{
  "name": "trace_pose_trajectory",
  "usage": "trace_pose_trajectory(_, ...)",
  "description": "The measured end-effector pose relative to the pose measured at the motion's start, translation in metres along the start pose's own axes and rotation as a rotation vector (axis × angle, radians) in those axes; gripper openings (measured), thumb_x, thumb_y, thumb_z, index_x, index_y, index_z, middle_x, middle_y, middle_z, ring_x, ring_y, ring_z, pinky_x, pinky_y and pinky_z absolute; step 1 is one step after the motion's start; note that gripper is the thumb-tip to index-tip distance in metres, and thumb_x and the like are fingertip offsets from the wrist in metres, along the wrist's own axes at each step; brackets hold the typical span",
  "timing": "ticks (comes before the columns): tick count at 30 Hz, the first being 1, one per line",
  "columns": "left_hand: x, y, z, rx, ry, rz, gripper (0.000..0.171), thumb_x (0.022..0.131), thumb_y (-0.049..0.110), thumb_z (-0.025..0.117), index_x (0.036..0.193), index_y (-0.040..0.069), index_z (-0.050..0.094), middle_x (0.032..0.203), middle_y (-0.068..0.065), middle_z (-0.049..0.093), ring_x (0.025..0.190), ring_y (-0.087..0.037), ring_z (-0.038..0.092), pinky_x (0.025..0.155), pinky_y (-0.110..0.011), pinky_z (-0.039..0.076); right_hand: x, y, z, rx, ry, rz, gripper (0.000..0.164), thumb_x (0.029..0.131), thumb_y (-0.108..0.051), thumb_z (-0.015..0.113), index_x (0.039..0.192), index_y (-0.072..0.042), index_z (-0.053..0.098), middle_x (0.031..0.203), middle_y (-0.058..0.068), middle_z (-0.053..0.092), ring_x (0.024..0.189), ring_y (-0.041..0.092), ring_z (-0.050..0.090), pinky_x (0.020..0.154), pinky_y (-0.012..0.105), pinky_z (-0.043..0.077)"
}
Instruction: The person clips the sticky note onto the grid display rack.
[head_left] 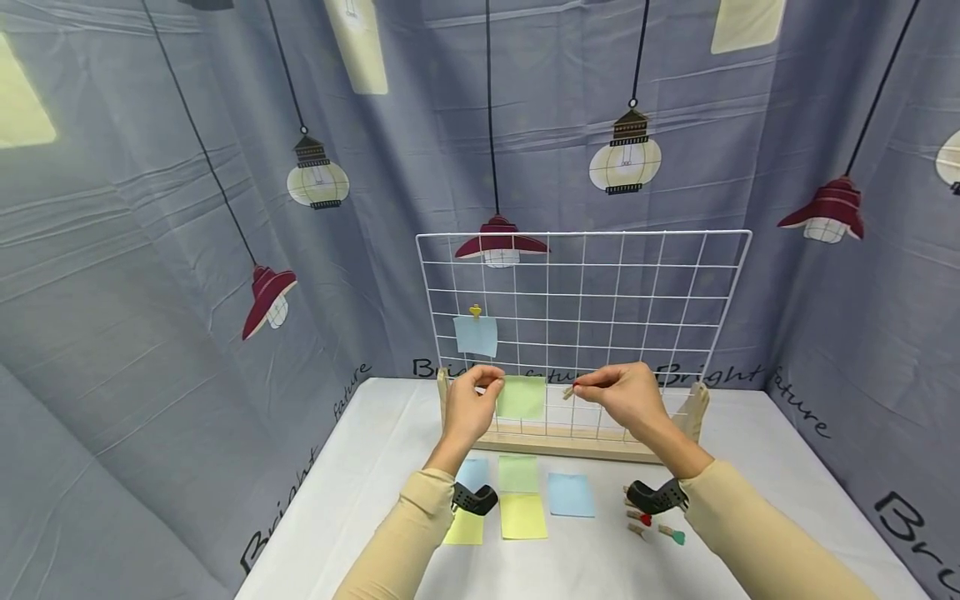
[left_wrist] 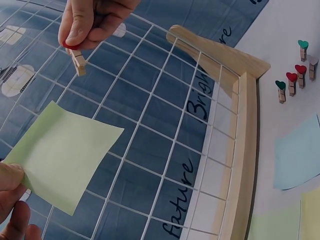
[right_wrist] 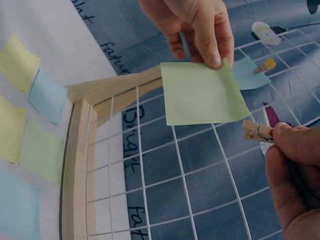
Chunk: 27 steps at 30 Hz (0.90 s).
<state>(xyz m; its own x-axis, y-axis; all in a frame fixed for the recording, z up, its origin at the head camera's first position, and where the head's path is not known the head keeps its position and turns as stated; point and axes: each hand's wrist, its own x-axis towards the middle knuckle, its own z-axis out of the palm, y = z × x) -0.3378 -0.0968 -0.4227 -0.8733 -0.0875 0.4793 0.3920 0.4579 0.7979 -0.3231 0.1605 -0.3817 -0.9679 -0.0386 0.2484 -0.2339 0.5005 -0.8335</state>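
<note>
My left hand (head_left: 474, 402) pinches a green sticky note (head_left: 522, 397) by its edge, holding it up in front of the white wire grid (head_left: 581, 319). Between thumb and fingers of my right hand (head_left: 626, 395) is a small wooden clothespin (right_wrist: 257, 131) with a red end. The clothespin's free tip points toward the note and sits close to its corner in the right wrist view. A blue sticky note (head_left: 476, 336) hangs on the grid up and left of the green one, held by a clothespin with a yellow heart (head_left: 476, 311).
The grid stands in a wooden base (head_left: 570, 445) on a white table (head_left: 397, 417). In front lie several blue, green and yellow notes (head_left: 523, 516). Several heart clothespins (left_wrist: 292, 83) lie at the right. Behind hangs a grey-blue curtain (head_left: 420, 125) printed with lamps.
</note>
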Motion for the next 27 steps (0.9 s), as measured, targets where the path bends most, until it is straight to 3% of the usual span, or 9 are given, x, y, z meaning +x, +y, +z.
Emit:
trace_pose_trajectory(13,0.010,0.006,-0.002,0.007,0.009,0.037,0.009,0.097,0.014,0.071,0.103,0.016,0.077,0.097,-0.001,0.077,0.091,-0.017,0.070,0.076,-0.027,0.052,0.016,-0.011,0.006,0.024,0.051,-0.004,0.014,0.087,-0.020,0.084,0.097,-0.010,0.083,0.101,0.008,0.081,0.105,0.028,0.073,0.076,0.028,0.052)
trace_pose_trajectory(19,0.016,0.007,-0.001,0.025,0.021,0.040,0.010,0.096,0.015,0.072,0.103,0.016,0.078,0.095,-0.001,0.078,0.089,-0.016,0.071,0.076,-0.027,0.052,0.025,-0.017,0.006,0.044,0.083,0.007,0.015,0.086,-0.019,0.084,0.098,-0.009,0.083,0.103,0.010,0.080,0.095,0.022,0.074,0.069,0.023,0.054)
trace_pose_trajectory(23,0.019,0.010,-0.001,0.033,0.020,0.027,0.010,0.096,0.017,0.072,0.105,0.017,0.078,0.097,0.000,0.078,0.090,-0.016,0.071,0.075,-0.028,0.052,0.029,-0.021,0.006,0.048,0.082,0.017,0.017,0.086,-0.021,0.085,0.098,-0.010,0.083,0.103,0.010,0.080,0.090,0.015,0.073,0.068,0.024,0.053)
trace_pose_trajectory(27,0.024,0.014,-0.001,0.041,0.021,0.026,0.011,0.097,0.018,0.072,0.105,0.017,0.078,0.097,0.000,0.078,0.088,-0.016,0.071,0.072,-0.027,0.051,0.033,-0.023,0.007,0.047,0.085,0.020,0.018,0.086,-0.024,0.085,0.098,-0.011,0.083,0.102,0.008,0.080,0.094,0.020,0.073,0.070,0.026,0.053)
